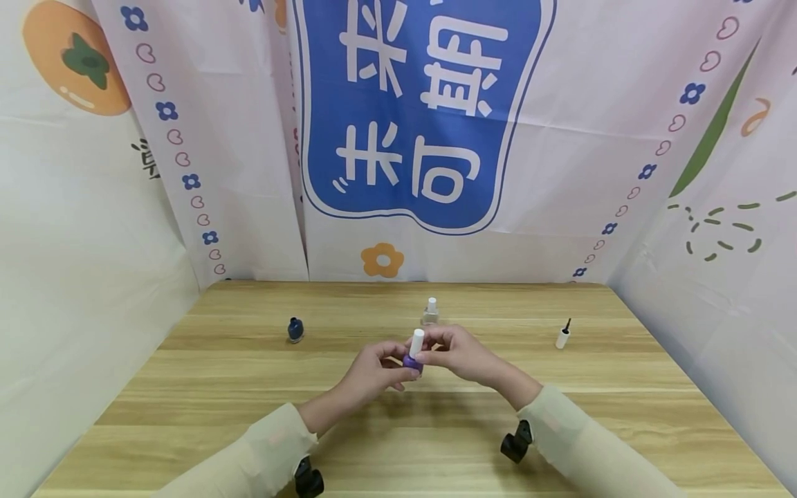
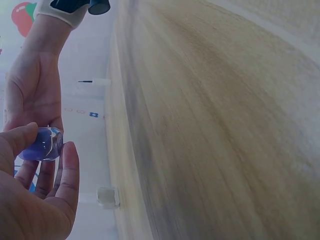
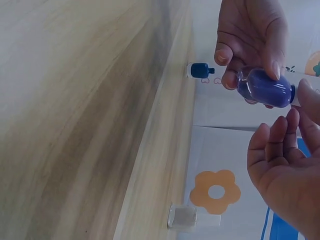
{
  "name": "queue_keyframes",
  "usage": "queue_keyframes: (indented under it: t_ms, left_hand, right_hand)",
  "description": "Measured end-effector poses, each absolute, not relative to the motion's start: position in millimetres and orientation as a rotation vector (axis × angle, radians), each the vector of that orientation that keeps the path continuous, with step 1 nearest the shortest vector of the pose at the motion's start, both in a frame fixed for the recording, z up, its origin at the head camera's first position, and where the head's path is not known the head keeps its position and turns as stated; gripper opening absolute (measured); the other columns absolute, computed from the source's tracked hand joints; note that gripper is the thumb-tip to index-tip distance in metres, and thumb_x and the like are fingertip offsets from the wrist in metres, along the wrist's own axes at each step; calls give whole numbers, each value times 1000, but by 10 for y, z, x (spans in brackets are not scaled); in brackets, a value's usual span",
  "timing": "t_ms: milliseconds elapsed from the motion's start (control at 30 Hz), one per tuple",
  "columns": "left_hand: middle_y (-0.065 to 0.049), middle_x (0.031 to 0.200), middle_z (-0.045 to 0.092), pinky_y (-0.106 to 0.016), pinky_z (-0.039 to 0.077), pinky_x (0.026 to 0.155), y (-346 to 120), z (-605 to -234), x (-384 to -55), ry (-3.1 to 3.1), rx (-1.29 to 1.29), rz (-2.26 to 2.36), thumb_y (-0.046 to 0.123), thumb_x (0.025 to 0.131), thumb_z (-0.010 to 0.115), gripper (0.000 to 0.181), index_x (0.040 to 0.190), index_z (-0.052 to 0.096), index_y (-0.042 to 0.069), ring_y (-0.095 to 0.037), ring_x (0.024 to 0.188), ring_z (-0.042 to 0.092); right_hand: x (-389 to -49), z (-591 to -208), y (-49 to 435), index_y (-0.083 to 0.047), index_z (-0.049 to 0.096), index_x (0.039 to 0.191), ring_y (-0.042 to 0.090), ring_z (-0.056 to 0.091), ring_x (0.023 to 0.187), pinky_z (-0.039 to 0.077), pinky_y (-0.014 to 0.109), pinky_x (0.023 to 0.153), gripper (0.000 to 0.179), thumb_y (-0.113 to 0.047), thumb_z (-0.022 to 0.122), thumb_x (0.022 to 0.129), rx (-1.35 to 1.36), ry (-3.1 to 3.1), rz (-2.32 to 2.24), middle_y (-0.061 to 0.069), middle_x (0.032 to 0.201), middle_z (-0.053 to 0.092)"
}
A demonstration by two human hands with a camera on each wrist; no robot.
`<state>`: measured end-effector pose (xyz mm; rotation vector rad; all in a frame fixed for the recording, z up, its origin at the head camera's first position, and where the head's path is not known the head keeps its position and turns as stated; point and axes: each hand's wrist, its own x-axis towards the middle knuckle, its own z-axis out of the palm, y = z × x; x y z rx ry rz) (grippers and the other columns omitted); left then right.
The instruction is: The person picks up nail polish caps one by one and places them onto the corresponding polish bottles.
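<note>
Both forearms, in pale sleeves, are reaching in from the near edge of the wooden table [image 1: 249, 387] and meeting above its middle. The left hand [image 1: 373, 373] is curling its fingers and thumb around the glass body of a purple nail polish bottle [image 1: 412, 361], holding it just above the tabletop; the left wrist view is showing the thumb and fingertips pinching the rounded purple glass [image 2: 44, 144]. The right hand [image 1: 457, 353] is coming in from the other side, its fingers and thumb closing on the bottle's white cap [image 1: 416, 342]. In the right wrist view the bottle [image 3: 265, 88] is lying across the picture, with purple liquid filling most of it, while the right fingers are bending loosely near the cap end.

Three more items are standing on the table beyond the hands. A dark blue polish bottle [image 1: 295, 330] is sitting toward the left edge, without a cap. A clear bottle with a white cap [image 1: 430, 312] is standing just behind the hands, toward the far edge; its glass is looking colourless. A white cap with a dark brush pointing upward [image 1: 563, 335] is standing toward the right edge, well apart from the others.
</note>
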<state>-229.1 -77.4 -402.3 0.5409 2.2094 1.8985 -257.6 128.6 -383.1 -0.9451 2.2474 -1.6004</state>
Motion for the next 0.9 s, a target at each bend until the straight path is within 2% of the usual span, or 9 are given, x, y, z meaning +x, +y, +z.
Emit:
queue_keyframes:
  t_ms: [267,467,900]
  left_hand:
    - [-8,101,66,-35,59,66,-779,-4064,-2321,2207,549,1906,8,84,76,25,104,66,-3,-21,82,66]
    - [-8,98,67,-35,59,65,-779,-4070,-2330,2214,565,1915,10,84,77,25,104,67,-1,-21,79,66]
    - [-8,98,68,-34,59,63,-779,-4075,-2329,2218,591,1929,6,84,75,22,103,67,-2,-20,79,67]
  right_hand:
    - [-2549,-3848,1230,-2,68,98,18,56,81,50,26,67,14,-13,71,90,-769,2298,-1668,5,88,60]
    - [-2544,-3890,1192,-3,61,88,17,52,75,44,23,59,19,-17,76,86,-713,2337,-1723,5,82,58]
    - [-2511,-3895,1148,-7,57,87,17,50,75,42,23,58,20,-13,76,85,-712,2350,-1744,1,82,56]
